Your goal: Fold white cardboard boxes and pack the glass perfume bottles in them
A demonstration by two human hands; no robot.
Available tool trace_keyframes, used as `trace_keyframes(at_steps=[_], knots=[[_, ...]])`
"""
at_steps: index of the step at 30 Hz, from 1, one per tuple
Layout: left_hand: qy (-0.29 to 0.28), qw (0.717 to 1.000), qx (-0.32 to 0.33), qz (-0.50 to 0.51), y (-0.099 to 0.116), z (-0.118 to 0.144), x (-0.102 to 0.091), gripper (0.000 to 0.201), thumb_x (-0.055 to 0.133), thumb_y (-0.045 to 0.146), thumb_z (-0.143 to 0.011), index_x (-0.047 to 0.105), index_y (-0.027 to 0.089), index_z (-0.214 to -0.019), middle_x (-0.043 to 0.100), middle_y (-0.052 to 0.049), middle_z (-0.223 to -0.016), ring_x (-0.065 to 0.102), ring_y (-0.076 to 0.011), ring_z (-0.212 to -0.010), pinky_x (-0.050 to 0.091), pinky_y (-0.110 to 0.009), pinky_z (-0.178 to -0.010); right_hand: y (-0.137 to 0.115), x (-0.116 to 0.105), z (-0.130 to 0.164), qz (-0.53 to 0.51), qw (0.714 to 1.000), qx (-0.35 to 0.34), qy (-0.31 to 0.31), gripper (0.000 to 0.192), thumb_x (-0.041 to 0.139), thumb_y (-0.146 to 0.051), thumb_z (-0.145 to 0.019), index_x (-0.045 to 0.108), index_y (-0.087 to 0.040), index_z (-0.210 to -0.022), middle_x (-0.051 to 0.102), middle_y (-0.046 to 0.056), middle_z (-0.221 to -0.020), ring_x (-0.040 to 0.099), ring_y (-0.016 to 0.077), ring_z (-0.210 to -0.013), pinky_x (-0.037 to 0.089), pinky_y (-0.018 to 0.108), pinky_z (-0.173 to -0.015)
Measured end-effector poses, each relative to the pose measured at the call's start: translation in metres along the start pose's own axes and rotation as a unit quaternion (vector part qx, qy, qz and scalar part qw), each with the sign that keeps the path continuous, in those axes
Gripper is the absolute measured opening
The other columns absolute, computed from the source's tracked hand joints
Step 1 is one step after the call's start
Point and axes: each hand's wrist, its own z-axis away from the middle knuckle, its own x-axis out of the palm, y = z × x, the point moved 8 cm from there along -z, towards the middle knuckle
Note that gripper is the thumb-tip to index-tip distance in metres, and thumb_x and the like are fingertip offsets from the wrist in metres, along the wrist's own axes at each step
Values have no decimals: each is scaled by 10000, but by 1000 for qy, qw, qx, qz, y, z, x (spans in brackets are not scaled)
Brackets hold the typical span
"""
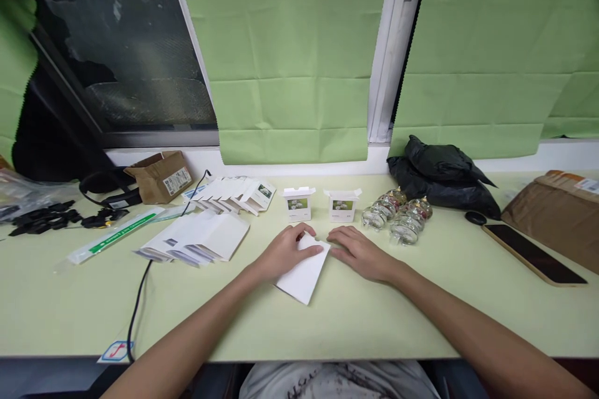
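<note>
A flattened white carton (pixel 304 274) lies tilted in front of me at the middle of the table. My left hand (pixel 285 254) grips its upper part, thumb across the face and fingers at the far edge. Beside the carton's upper right corner is my right hand (pixel 360 252), palm down with fingers apart; whether its fingertips touch the corner I cannot tell. Just beyond my hands stand two small white boxes, a left one (pixel 298 206) and a right one (pixel 342 207), each with a picture on the front and raised top flaps.
Flat white cartons (pixel 201 234) are fanned out at left, with more white cartons (pixel 234 193) behind. Clear glass ornaments (pixel 405 227) sit at right, near a black plastic bag (pixel 442 174), a phone (pixel 533 254) and a brown parcel (pixel 556 215). A black cable (pixel 139 299) crosses the left side.
</note>
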Motion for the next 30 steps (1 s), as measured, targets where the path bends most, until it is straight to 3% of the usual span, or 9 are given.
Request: trace_keyframes(at_steps=[4, 11, 15, 19, 22, 25, 28, 30], knots=[[49, 988, -2, 149, -6, -4, 11, 470, 669, 597, -912, 619, 264, -1240, 658, -29, -1024, 614, -186, -815, 470, -272, -648, 0, -5, 0, -105, 993, 51, 29, 395, 370, -519, -1101, 660, -265, -1189, 685, 69, -1182, 585, 268, -1151, 454, 452, -1040], [104, 956, 21, 274, -13, -9, 11, 400, 718, 510, -905, 649, 247, -1198, 653, -63, -1094, 592, -226, -998, 487, -277, -735, 9, 10, 0, -346, 931, 116, 3, 371, 602, -578, -991, 660, -233, -1117, 697, 27, -981, 624, 221, -950, 489, 385, -920], [76, 927, 10, 367, -12, -11, 10, 469, 750, 510, -891, 645, 250, -1267, 676, -50, -1014, 611, -221, -937, 469, -296, -791, 25, 11, -3, -408, 898, 160, 36, 373, 646, -561, -939, 667, -215, -1080, 667, 21, -906, 622, 210, -855, 516, 366, -819], [16, 869, -26, 494, -9, -12, 13, 593, 789, 490, -871, 600, 263, -1385, 697, -41, -978, 625, -206, -900, 458, -307, -836, 36, 10, -1, -439, 874, 199, 68, 315, 613, -471, -930, 615, -246, -1150, 610, -16, -822, 606, 193, -774, 512, 323, -710], [8, 846, -38, 531, -11, -12, 10, 572, 802, 470, -867, 616, 255, -1363, 706, -67, -1069, 632, -207, -944, 463, -303, -843, 31, 5, -1, -448, 875, 168, 73, 289, 601, -410, -942, 529, -295, -1197, 534, -65, -728, 548, 168, -677, 488, 296, -668], [8, 844, -43, 534, -15, -13, 10, 533, 793, 466, -876, 630, 253, -1336, 704, -60, -1049, 630, -197, -927, 467, -292, -827, 19, 1, -1, -429, 893, 128, 42, 182, 585, -428, -979, 550, -277, -1073, 545, -45, -780, 550, 164, -718, 479, 294, -693], [3, 848, -50, 528, -20, -13, 12, 493, 784, 469, -885, 642, 263, -1310, 686, -24, -932, 609, -179, -834, 451, -279, -785, 9, 1, 2, -400, 909, 114, -2, 240, 644, -472, -957, 611, -242, -1016, 608, 7, -945, 586, 186, -866, 482, 309, -768], [3, 850, -52, 524, -22, -13, 13, 464, 776, 475, -892, 650, 273, -1290, 669, -6, -884, 593, -175, -802, 435, -274, -769, 4, 5, 5, -407, 905, 119, -41, 401, 782, -463, -857, 591, -268, -1152, 629, 10, -1004, 599, 201, -907, 488, 310, -777]])
